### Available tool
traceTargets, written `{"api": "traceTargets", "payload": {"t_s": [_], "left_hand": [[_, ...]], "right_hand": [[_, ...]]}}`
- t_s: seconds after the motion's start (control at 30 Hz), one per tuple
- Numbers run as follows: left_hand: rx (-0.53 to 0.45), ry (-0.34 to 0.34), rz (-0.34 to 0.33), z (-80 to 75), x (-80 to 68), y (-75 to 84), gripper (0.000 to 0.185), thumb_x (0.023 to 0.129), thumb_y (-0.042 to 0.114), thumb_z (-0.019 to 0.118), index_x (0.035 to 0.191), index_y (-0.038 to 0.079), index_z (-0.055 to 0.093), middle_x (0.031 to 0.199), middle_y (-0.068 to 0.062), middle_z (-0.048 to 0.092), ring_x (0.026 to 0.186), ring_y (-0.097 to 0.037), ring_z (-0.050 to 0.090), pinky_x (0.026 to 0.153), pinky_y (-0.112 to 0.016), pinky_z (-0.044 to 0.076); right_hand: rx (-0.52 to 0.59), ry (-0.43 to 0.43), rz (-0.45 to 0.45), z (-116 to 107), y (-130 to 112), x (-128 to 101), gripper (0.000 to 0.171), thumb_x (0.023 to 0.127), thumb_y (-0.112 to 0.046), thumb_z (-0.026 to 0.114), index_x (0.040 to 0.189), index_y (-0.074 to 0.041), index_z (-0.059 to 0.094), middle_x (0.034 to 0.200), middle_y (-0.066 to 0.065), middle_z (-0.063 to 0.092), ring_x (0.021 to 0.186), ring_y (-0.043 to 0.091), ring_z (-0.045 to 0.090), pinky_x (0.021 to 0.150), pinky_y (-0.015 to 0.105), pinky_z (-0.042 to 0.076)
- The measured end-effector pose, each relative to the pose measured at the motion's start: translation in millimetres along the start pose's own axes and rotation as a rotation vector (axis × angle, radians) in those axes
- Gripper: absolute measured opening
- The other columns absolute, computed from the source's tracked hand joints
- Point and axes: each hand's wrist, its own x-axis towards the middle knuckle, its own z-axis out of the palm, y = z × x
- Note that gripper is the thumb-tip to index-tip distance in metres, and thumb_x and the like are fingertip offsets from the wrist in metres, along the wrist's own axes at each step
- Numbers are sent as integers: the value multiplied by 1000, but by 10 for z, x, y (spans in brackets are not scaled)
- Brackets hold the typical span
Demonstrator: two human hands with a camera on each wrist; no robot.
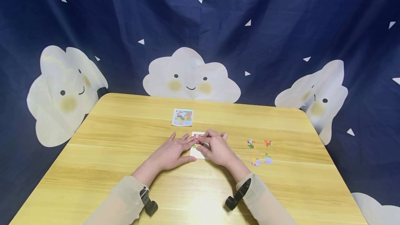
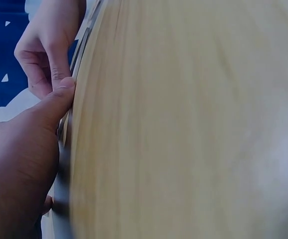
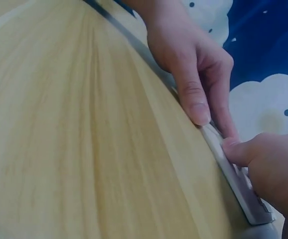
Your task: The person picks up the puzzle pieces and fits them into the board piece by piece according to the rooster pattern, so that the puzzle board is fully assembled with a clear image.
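Observation:
A small white puzzle tray [image 1: 197, 154] lies on the table between my hands, with colourful pieces in its upper part. My left hand [image 1: 172, 152] rests at its left side, fingers spread and fairly straight, their tips at the tray's edge and the thumb near its lower left corner. My right hand [image 1: 217, 148] bends over the tray from the right, thumb and index finger pinching at a puzzle piece [image 1: 198, 142]. Much of that piece and the tray's right side are hidden under the hand. Seen from the right wrist, the tray [image 3: 241, 191] appears nearly edge-on.
Right of the tray are several loose pieces, among them a red-orange one [image 1: 268, 143], a green one [image 1: 251, 144], a lilac one [image 1: 267, 159] and a yellow-lilac one [image 1: 255, 161]. A square picture card [image 1: 182, 117] with a bird lies behind the tray on the wooden table [image 1: 131, 124].

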Motion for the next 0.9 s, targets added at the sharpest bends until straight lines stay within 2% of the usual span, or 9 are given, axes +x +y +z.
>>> {"api": "traceTargets", "payload": {"t_s": [0.33, 0.6, 0.7, 0.9], "left_hand": [[30, -5, 14, 24, -16, -3, 72, 105, 65, 50, 163, 22, 44, 167, 3, 38, 155, -29, 32, 122, -70, 15], [-31, -36, -34, -22, 23, 29, 71, 104, 65, 54, 161, 24, 46, 165, 4, 39, 156, -28, 31, 122, -71, 14], [-49, -49, -40, -45, 35, 37, 71, 103, 64, 55, 160, 23, 48, 165, 3, 39, 156, -29, 31, 121, -72, 14], [-75, -70, -55, -78, 42, 43, 72, 102, 65, 57, 160, 22, 49, 166, 4, 38, 156, -28, 29, 122, -71, 12]], "right_hand": [[-11, -7, -10, -22, 0, -3, 31, 100, -33, 77, 122, -12, 82, 104, -7, 60, 96, 12, 53, 82, 46, 24], [-40, -7, -22, -28, -8, -13, 31, 101, -33, 76, 122, -11, 81, 108, -6, 61, 102, 13, 56, 86, 48, 26], [-54, -7, -28, -36, -13, -23, 34, 101, -35, 74, 127, -14, 80, 110, -6, 62, 104, 14, 57, 86, 48, 27], [-10, 17, -32, -93, -26, -42, 38, 101, -33, 76, 132, -13, 76, 114, -4, 62, 104, 15, 59, 85, 47, 27]]}}
